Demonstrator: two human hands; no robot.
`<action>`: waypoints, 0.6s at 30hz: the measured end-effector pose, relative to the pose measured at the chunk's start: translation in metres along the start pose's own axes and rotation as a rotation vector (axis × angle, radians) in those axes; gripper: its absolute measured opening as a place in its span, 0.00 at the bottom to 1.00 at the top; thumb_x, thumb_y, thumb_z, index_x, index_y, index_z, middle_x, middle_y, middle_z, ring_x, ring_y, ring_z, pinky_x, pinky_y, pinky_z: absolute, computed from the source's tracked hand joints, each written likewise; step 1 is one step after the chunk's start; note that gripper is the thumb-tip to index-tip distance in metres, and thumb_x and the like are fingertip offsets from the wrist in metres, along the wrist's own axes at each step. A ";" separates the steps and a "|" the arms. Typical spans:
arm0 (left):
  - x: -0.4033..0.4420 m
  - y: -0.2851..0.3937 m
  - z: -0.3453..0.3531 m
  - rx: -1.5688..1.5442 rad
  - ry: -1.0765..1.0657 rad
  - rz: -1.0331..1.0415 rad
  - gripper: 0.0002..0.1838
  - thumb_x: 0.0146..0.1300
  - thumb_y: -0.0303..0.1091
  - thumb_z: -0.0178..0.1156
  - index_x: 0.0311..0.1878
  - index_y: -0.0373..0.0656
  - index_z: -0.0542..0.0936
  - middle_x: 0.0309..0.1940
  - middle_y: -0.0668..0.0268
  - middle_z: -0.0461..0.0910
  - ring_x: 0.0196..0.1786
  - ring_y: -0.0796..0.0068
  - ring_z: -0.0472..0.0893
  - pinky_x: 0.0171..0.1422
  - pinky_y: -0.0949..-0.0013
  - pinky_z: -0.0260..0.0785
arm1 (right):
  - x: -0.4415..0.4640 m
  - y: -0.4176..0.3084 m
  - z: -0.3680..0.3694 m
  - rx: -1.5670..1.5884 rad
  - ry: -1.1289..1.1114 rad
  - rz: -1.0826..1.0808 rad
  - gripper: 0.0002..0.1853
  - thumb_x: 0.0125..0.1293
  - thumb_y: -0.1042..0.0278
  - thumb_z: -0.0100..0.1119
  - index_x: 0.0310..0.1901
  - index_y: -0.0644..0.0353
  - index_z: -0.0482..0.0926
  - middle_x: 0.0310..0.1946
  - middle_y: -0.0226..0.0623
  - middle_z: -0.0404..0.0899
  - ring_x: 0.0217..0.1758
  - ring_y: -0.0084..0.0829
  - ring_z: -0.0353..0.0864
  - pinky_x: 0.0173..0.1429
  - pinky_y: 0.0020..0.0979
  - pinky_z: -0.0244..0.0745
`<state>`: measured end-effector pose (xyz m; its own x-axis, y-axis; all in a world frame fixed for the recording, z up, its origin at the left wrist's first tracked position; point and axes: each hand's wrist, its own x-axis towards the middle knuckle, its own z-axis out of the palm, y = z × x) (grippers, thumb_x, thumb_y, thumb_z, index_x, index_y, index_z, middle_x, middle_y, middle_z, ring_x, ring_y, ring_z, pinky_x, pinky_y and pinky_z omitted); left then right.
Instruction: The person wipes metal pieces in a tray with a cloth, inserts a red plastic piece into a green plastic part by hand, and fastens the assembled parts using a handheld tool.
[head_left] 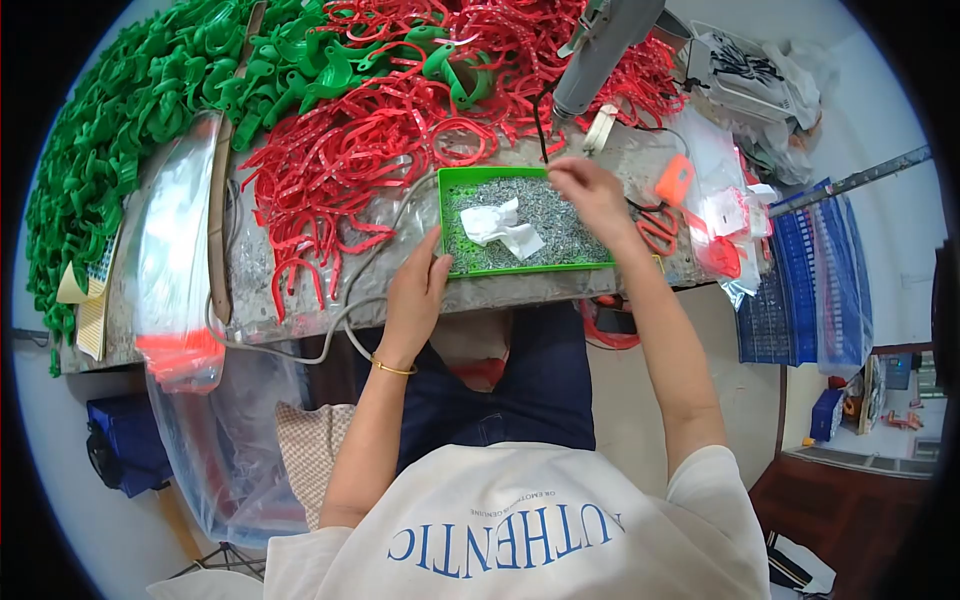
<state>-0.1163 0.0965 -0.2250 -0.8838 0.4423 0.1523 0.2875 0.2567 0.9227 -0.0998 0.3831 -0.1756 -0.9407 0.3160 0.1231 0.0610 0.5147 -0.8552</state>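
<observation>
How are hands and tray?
Left hand by green rectangular plastic tray, left side. Right hand over far right corner. Crumpled white sheet partly covers grey pieces.

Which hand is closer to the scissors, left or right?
Right. The right hand is just to the left of the scissors, by the green tray's far right corner. The left hand is across the tray from them, at its left edge.

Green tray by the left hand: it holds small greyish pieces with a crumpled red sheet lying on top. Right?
Not quite: the crumpled sheet is white, not red, as the head view shows. It does lie on the small greyish pieces in the green tray by the left hand.
</observation>
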 end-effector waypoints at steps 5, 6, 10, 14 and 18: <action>0.000 0.005 -0.002 -0.012 -0.012 -0.011 0.22 0.71 0.31 0.54 0.66 0.36 0.70 0.43 0.49 0.80 0.41 0.57 0.79 0.49 0.61 0.70 | 0.005 0.054 -0.080 0.012 0.113 0.286 0.17 0.70 0.56 0.60 0.51 0.60 0.82 0.33 0.31 0.85 0.36 0.19 0.82 0.40 0.25 0.75; 0.000 0.005 -0.001 -0.012 -0.012 -0.012 0.22 0.71 0.31 0.54 0.66 0.36 0.70 0.43 0.49 0.80 0.41 0.57 0.79 0.49 0.61 0.70 | 0.006 0.055 -0.085 -0.038 0.166 0.371 0.19 0.70 0.55 0.60 0.53 0.60 0.82 0.33 0.33 0.86 0.36 0.21 0.83 0.40 0.26 0.75; 0.002 0.001 -0.003 0.027 -0.011 -0.035 0.22 0.71 0.33 0.54 0.66 0.37 0.70 0.49 0.47 0.79 0.49 0.51 0.79 0.54 0.59 0.70 | -0.015 0.012 -0.081 -0.637 0.250 0.024 0.19 0.68 0.57 0.61 0.57 0.53 0.80 0.35 0.39 0.84 0.39 0.37 0.84 0.44 0.34 0.76; -0.002 -0.004 -0.002 0.066 -0.014 -0.011 0.23 0.71 0.35 0.55 0.66 0.38 0.70 0.55 0.45 0.78 0.56 0.46 0.78 0.57 0.57 0.70 | -0.030 -0.038 -0.031 -0.475 -0.145 -0.174 0.19 0.66 0.60 0.63 0.57 0.52 0.80 0.43 0.38 0.83 0.46 0.39 0.82 0.48 0.36 0.76; -0.001 -0.003 -0.001 0.032 0.000 0.008 0.23 0.71 0.35 0.55 0.66 0.38 0.70 0.54 0.45 0.78 0.55 0.46 0.78 0.57 0.57 0.70 | -0.024 -0.041 0.012 -0.525 -0.285 -0.644 0.21 0.58 0.66 0.68 0.56 0.50 0.81 0.49 0.36 0.79 0.51 0.39 0.79 0.51 0.38 0.75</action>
<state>-0.1168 0.0948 -0.2273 -0.8815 0.4444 0.1595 0.3061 0.2808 0.9096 -0.0835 0.3449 -0.1497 -0.8884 -0.3375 0.3113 -0.4310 0.8466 -0.3122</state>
